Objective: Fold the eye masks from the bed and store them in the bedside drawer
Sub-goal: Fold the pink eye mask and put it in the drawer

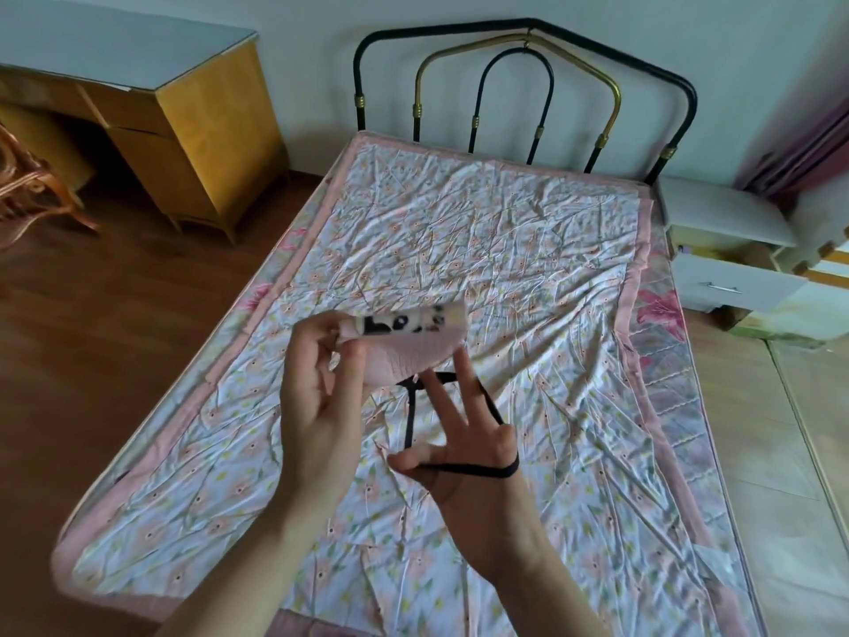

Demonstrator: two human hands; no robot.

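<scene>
The left hand (317,397) is pinching a folded panda eye mask (404,344) above the bed (528,250). The right hand (464,457) is spread wide inside its black strap (478,471). The bedside drawer (735,282) is sitting open.

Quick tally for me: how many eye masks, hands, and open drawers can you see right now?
Eye masks: 1, the pink panda mask, pinched in the left hand, its black strap looped round the right hand
Hands: 2
Open drawers: 1, the bedside drawer
Total: 4
</scene>
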